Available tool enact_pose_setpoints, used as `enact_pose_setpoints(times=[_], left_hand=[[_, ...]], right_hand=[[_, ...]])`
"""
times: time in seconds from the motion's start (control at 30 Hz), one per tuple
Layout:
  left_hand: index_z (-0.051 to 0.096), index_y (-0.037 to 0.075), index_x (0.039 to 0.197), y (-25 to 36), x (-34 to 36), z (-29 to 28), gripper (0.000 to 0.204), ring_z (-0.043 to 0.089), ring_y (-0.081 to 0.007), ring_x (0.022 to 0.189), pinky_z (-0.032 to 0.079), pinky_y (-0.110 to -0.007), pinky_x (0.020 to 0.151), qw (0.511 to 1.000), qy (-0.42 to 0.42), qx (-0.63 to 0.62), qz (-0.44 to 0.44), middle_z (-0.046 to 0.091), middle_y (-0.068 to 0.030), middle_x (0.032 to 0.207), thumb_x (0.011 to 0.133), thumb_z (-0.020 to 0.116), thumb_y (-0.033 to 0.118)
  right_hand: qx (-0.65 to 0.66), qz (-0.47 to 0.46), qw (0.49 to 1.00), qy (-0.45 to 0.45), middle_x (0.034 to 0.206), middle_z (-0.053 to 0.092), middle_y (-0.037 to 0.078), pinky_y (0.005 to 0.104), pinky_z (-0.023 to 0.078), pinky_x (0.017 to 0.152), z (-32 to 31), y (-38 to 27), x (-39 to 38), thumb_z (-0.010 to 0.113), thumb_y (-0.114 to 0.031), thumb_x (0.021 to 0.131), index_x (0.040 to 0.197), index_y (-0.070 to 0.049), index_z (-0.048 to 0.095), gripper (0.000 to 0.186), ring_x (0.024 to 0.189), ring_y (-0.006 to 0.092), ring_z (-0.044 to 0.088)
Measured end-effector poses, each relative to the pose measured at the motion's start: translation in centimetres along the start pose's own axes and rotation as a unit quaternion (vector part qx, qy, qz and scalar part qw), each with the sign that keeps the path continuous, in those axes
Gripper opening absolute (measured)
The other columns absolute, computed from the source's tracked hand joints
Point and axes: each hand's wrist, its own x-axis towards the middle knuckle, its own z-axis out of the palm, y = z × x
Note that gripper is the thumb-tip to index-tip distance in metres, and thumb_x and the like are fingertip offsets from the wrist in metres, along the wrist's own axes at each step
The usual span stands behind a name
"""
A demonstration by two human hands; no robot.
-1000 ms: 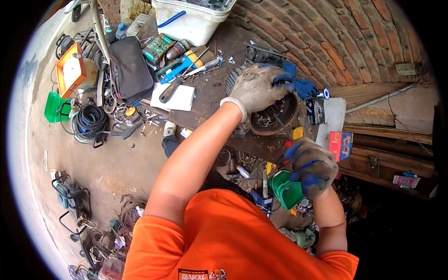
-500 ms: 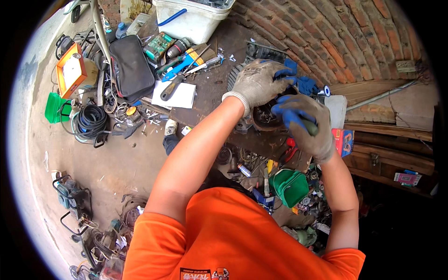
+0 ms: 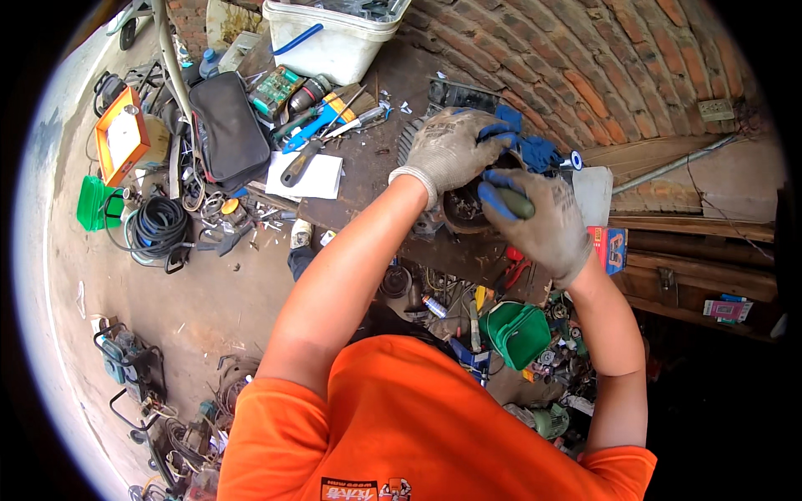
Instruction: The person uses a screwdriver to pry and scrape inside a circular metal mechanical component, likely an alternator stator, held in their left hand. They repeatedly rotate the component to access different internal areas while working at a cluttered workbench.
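Both my hands wear dirty grey work gloves with blue fingertips. My right hand (image 3: 543,219) is closed round the dark green handle of a tool (image 3: 516,203); its working end is hidden. The tool is held above a round, dark, greasy machine part (image 3: 461,214) on the bench. Just left and farther back, my left hand (image 3: 461,149) is curled over the far side of that part. Its fingertips point right, and whatever they grip is hidden beneath them. Beside the fingers lies a crumpled blue cloth or glove (image 3: 539,152).
Left on the bench (image 3: 359,179) are a white paper (image 3: 322,177) under a screwdriver (image 3: 294,169), a brush (image 3: 351,103), a black bag (image 3: 230,125) and a white bucket (image 3: 330,50). Red-handled pliers (image 3: 515,271) lie nearer me, above a green bin (image 3: 516,334). A brick wall (image 3: 585,83) stands behind.
My right hand has shifted slightly left, and the green handle now shows more plainly in its grip. My left hand stays over the machine part. The whole view has moved a little.
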Motion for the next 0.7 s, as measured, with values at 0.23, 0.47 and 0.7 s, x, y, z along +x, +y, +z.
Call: enact_pose_setpoints(times=[0.23,0.47,0.7], left_hand=[[0.070,0.016,0.126,-0.4,1.0,-0.5,0.045,0.057,-0.0337,0.127,0.038,-0.045,0.114,1.000,-0.006,-0.005,-0.014,0.065,-0.0118,0.134,0.098,0.054,0.048],[0.072,0.017,0.124,0.3,-0.3,0.1,0.041,0.058,-0.0332,0.125,0.040,-0.043,0.112,1.000,0.015,-0.008,-0.014,0.067,-0.0112,0.132,0.098,0.055,0.044],[0.073,0.015,0.122,0.3,-0.4,0.0,0.039,0.060,-0.0327,0.123,0.040,-0.043,0.111,0.999,0.006,-0.013,0.030,0.068,-0.0111,0.129,0.098,0.056,0.040]], right_hand=[[-0.043,-0.062,0.995,0.066,0.094,0.075,0.015,0.0447,0.057,0.073,1.0,1.1,-2.9,0.073,-0.033,0.090,0.111,-0.002,0.070,0.037,0.084,0.0347,0.073],[0.000,0.039,0.999,0.029,0.098,0.073,0.021,0.0425,0.057,0.077,0.7,1.1,0.0,0.077,-0.028,0.086,0.106,0.000,0.072,0.035,0.088,0.0373,0.072],[-0.039,0.028,0.999,0.000,0.095,0.074,0.018,0.0443,0.057,0.072,0.6,0.7,0.8,0.077,-0.028,0.085,0.102,-0.002,0.073,0.031,0.081,0.0374,0.072]])
